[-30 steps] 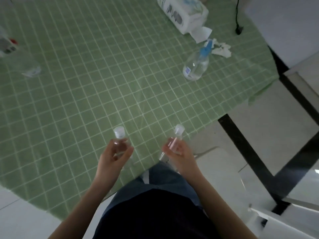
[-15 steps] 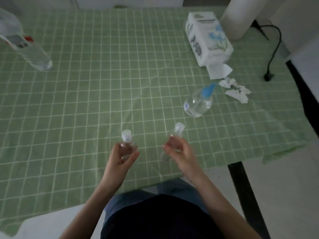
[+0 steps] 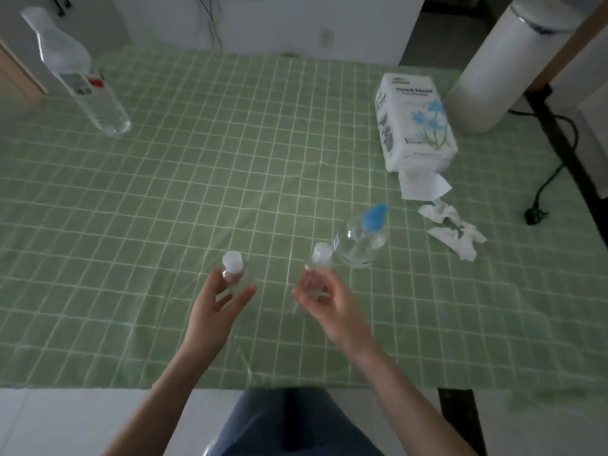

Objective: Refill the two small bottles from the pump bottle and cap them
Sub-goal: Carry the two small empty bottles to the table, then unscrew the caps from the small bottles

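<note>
**Gripping two small bottles, one per hand**

Two bare hands are held out over a worktop [image 3: 164, 225] covered with a pale green cloth checked in white lines. The left hand [image 3: 215, 302] has its fingers on one side and its thumb on the other side of the left small clear plastic bottle [image 3: 234, 274], grasping its body. This bottle is upright and wears one round white cap [image 3: 233, 259]. The right hand [image 3: 324, 301] curls its fingers round the lower body of the right small clear plastic bottle [image 3: 312, 269], which tilts slightly and wears one matching white cap [image 3: 322, 251]. That makes two small bottles, both capped, side by side with a gap between them. Whether their bases touch the cloth cannot be told.

One round clear pump bottle with a blue pump head [image 3: 360, 240] stands just beyond the right small bottle, near its cap, with neither hand on it.

Farther off there are:
- one large clear plastic water bottle [image 3: 85, 80], standing at the far left;
- one soft white pack of tissues printed with blue flowers [image 3: 414, 123], at the far right, with a sheet poking from its near end;
- a cluster of crumpled white tissue scraps [image 3: 454, 230], to the right of the pump bottle and too tangled to count;
- one tall white cylinder [image 3: 490, 70], behind the pack;
- one black cable [image 3: 556, 149], ending in a plug near the worktop's right edge.
</note>
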